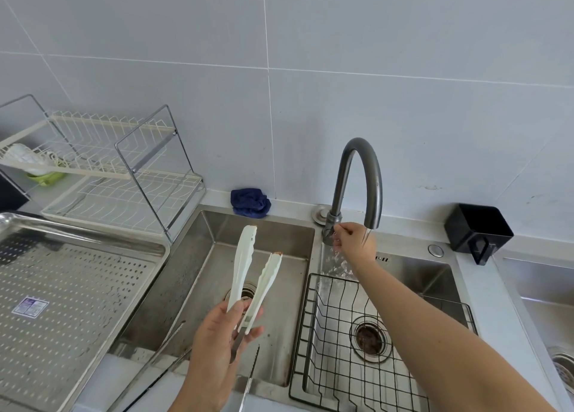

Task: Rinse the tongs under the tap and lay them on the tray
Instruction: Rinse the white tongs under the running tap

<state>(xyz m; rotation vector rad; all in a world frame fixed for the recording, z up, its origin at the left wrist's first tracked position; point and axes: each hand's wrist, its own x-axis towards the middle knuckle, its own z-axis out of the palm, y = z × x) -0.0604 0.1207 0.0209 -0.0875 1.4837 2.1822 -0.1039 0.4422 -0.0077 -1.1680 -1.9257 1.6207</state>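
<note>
My left hand [217, 343] grips white plastic tongs [248, 275] near their hinge end, over the left sink basin [198, 272]. The arms of the tongs spread apart and point away from me, with brown residue on both tips. My right hand [352, 239] reaches to the base of the dark curved tap [357, 175], fingers curled on its handle. Water runs from the spout into the right basin [435, 275] and splashes just behind my wrist. The perforated steel tray [62, 303] lies on the counter at the left, with a sticker on it.
Metal tongs [248, 377] and another thin metal utensil [167, 349] lie in the left basin. A black wire basket [326, 343] sits in the right basin. A dish rack [102, 169] stands behind the tray, a blue cloth [250, 202] by the wall, a black holder [478, 231] at right.
</note>
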